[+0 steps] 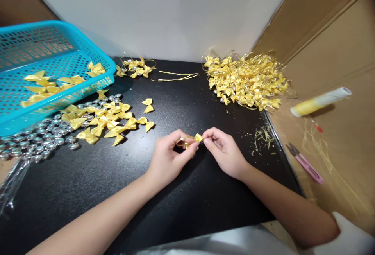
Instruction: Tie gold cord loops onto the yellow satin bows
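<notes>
Over the middle of the black table, my left hand (171, 155) pinches a yellow ribbon bow (198, 137) between thumb and fingers. A loop of gold cord (182, 140) curves out beside the bow, within the same hand. My right hand (224, 151) is closed at the bow's right side, thumb and forefinger pressed together. Whatever lies between those fingertips is too small to make out. Left of my hands, loose yellow bows (108, 120) lie in a spread, next to a heap of shiny silver beads (43, 139).
A blue perforated basket (111, 65) holding more bows stands at the left. Finished-looking looped bows (249, 81) are piled at the back right. Gold cord pieces (178, 76) lie at the back. Pink thread snips (306, 164) and a spool tube (320, 101) rest on cardboard at the right.
</notes>
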